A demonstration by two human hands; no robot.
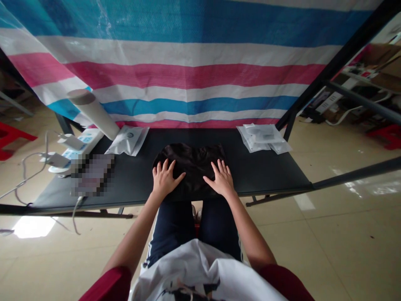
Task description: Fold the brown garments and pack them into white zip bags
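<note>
Cloth [196, 158], dark and kinda wrinkled, lies on the black bench [260, 175] right under the left hand [164, 180] and the right hand [223, 180]. Fingers on both are spread open, palms down on it, not pinching anything as far as I can see, and the thumbs point at each other with a patch of cloth between them. Off to the left of the left fingers there's a pixelated phone-looking thing [93, 173] with a white cable [75, 214] hanging over the near edge, and past that a white power strip [90, 140] with two chargers [57, 160] plugged in. Ahead and left of those same fingers sits a white packet [128, 140], with a pale cylinder with a greyish top [99, 119] just beside it. Ahead and right of the right fingers is a little pile of white packets [263, 137]. Straight ahead of all the fingers, beyond the bench, hangs a blue, white and pink striped sheet [188, 75].
</note>
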